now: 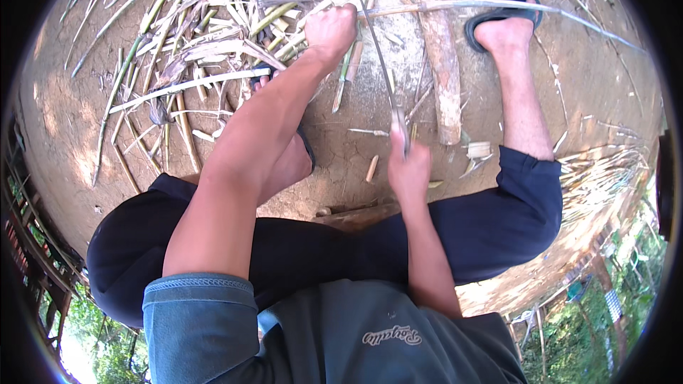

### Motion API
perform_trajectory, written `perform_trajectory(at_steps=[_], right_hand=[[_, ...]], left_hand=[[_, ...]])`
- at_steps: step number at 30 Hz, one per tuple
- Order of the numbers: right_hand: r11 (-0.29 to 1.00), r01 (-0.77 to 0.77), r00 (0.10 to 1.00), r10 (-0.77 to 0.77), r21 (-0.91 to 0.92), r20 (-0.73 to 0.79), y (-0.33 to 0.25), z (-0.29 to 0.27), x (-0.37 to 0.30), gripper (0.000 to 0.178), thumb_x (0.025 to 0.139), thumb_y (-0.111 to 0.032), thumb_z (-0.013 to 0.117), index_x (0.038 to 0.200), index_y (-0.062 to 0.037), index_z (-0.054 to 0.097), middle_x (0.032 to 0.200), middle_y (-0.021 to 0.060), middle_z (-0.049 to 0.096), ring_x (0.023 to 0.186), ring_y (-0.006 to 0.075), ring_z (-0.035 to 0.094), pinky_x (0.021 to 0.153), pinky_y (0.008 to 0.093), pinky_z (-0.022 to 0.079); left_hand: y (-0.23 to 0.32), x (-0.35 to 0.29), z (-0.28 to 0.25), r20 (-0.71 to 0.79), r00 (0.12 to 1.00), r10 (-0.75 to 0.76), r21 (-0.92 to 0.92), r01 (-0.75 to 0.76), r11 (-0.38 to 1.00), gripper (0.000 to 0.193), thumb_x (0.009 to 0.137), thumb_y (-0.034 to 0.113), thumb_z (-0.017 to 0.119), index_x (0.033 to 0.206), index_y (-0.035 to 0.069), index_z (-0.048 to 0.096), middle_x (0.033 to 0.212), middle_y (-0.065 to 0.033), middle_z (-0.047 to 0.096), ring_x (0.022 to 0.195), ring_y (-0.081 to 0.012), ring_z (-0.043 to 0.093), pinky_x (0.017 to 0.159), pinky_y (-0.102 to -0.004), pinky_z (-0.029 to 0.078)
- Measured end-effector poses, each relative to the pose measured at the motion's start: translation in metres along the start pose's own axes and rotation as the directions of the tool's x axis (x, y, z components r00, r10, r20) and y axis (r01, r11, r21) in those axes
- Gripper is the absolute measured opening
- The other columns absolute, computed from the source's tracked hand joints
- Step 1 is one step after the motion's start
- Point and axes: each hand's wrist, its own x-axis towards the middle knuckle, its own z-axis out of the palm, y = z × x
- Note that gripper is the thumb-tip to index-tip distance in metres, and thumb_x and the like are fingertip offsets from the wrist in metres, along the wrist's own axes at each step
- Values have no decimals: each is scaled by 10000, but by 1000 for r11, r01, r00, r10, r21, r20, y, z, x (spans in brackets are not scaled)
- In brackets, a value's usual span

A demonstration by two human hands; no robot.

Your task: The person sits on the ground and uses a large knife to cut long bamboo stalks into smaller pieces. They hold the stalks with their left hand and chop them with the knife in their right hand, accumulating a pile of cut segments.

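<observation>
My left hand is closed in a fist round one end of a long, thin, pale stalk, which looks like cane or bamboo. The stalk stretches away to the right, crossing a log and passing by my right foot. In my right hand, closed on its handle, is a long knife, slightly blurred. Its narrow dark blade points up and away, seen almost edge-on. In this view the blade crosses the stalk just right of my left fist; whether they touch I cannot tell.
Cut stalk pieces pile up on the bare earth at the far left, round my left foot. My sandalled right foot stands right of the log. A bundle of thin split strips lies at the right. Small offcuts lie between my legs.
</observation>
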Motion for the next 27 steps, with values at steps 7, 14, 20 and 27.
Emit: perform_trajectory(at_steps=[7,14,20,27], right_hand=[[988,-41,999,36,152,35,-31,8,45,475,903,-597,416,1031,-143,471,1250,30,439,1117,163,410,1028,395,320],[885,-345,938,334,313,91,-48,-27,119,496,899,-619,399,1078,-160,457,1326,9,426,1181,149,387,1077,389,303],[948,114,989,-79,-298,127,10,-63,-70,475,904,-541,463,942,-75,545,1076,118,505,991,278,485,916,434,380],[418,355,932,-222,-836,285,43,-104,-185,503,909,-450,537,783,25,648,785,246,598,770,428,599,729,488,470]], left_hand=[[-17,6,-25,-64,998,10,126,-2,992,145,845,174,557,849,91,676,685,-167,679,616,-323,684,570,-438,532],[44,-46,-9,-112,994,21,11,-20,1000,114,810,156,579,793,83,664,701,-170,674,638,-317,681,577,-436,530],[29,-48,-54,-196,981,-3,41,11,999,142,801,141,562,779,66,679,699,-180,669,674,-328,684,591,-432,531],[61,-67,-90,-55,998,-41,58,44,997,190,792,179,580,763,42,708,745,-195,686,715,-339,693,654,-434,549]])
